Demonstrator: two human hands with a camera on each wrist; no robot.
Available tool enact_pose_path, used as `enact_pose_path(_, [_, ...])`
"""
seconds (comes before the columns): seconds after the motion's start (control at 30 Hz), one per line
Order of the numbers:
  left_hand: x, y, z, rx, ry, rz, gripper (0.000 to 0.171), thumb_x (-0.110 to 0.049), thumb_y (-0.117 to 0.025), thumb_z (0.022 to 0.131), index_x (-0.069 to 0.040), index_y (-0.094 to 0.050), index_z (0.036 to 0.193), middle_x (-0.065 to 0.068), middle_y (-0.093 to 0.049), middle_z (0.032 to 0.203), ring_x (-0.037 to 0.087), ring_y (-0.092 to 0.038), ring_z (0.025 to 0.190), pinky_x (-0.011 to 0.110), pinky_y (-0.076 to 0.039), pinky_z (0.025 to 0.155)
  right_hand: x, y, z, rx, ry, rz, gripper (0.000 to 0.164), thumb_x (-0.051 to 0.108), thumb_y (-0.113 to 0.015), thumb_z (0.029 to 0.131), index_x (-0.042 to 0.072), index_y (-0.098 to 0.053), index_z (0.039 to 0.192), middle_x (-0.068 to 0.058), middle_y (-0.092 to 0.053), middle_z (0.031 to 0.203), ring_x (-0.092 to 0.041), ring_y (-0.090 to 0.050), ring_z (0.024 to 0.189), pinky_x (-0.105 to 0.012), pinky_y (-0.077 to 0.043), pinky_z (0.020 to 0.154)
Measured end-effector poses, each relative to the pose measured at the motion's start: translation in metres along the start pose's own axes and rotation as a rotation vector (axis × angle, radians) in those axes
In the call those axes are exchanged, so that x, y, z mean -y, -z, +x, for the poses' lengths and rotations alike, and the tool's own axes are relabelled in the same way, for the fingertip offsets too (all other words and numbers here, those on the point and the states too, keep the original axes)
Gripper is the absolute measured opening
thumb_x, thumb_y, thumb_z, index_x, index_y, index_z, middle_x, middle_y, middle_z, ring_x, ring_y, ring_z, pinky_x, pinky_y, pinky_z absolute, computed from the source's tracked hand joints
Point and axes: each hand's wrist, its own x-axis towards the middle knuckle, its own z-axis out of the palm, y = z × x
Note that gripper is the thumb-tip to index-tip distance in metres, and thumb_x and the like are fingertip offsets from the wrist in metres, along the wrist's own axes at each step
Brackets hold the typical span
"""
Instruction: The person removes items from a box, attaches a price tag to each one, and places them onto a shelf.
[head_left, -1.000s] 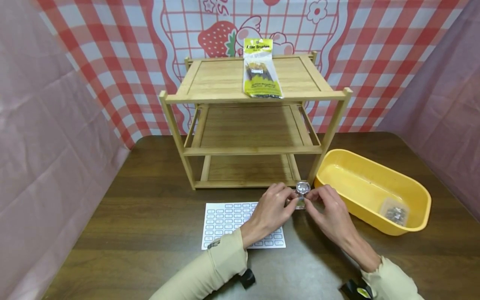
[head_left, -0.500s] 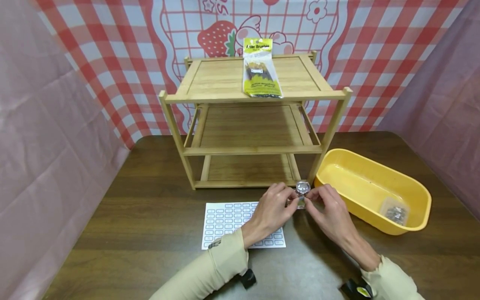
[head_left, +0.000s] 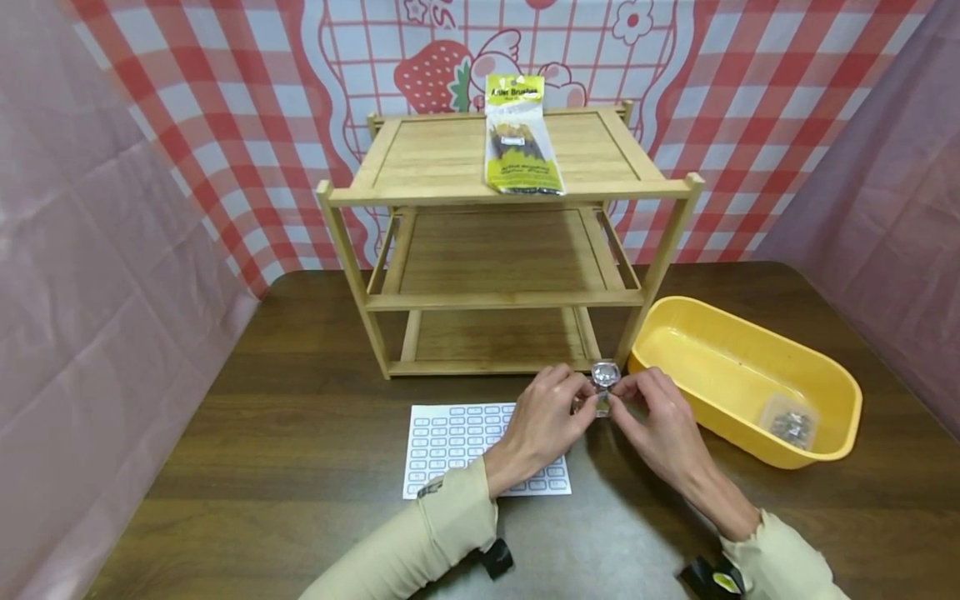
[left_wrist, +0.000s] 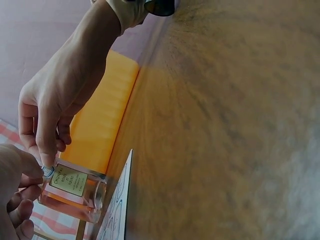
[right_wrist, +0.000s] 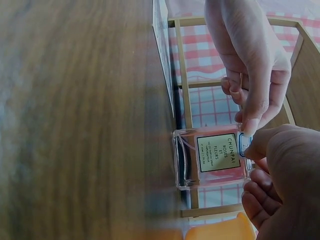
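A clear glass perfume bottle [right_wrist: 217, 157] with pink liquid stands upright on the table, its faceted stopper [head_left: 605, 374] on top. It carries a pale printed label [left_wrist: 69, 180]. Above that label, near the bottle's shoulder, sits a small blue-bordered sticker [right_wrist: 244, 145]. My left hand [head_left: 540, 419] holds the bottle from the left, thumb tip at one end of the sticker. From the other side my right hand [head_left: 666, 427] holds it likewise, thumb at the sticker's opposite end. The fingers of both hands curl toward the back of the bottle, partly hidden.
Under my left forearm lies a sheet of blue-bordered stickers [head_left: 450, 450]. A three-tier wooden shelf [head_left: 517, 302] rises behind the hands, a packet of artist brushes [head_left: 521, 137] on its top. On the right, a yellow basin [head_left: 738, 354] holds a small clear box [head_left: 790, 423].
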Motion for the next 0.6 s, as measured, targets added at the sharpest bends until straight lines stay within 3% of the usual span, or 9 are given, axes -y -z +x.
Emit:
enact_pose_path(0.43, [-0.0017, -0.0002, 0.0002, 0.001, 0.026, 0.034, 0.005, -0.016, -0.077, 0.090, -0.013, -0.073, 0.088, -0.004, -0.062, 0.082, 0.007, -0.051, 0.074, 0.011, -0.039, 0.063, -0.0006, -0.0002, -0.0006, -0.007, 0.010, 0.009, 0.030, -0.016, -0.081, 0.073, 0.002, -0.065, 0.092, -0.009, -0.062, 0.088, -0.019, -0.058, 0.079, -0.021, -0.043, 0.072])
enact_pose_path(0.6, [-0.0022, -0.0015, 0.0001, 0.001, 0.037, -0.005, 0.005, -0.014, -0.077, 0.088, -0.011, -0.073, 0.089, -0.004, -0.064, 0.084, 0.006, -0.053, 0.076, 0.011, -0.042, 0.065, -0.0006, -0.0002, -0.0005, -0.005, 0.008, 0.009, 0.030, -0.015, -0.081, 0.073, 0.001, -0.065, 0.092, -0.009, -0.062, 0.088, -0.019, -0.058, 0.079, -0.020, -0.043, 0.071])
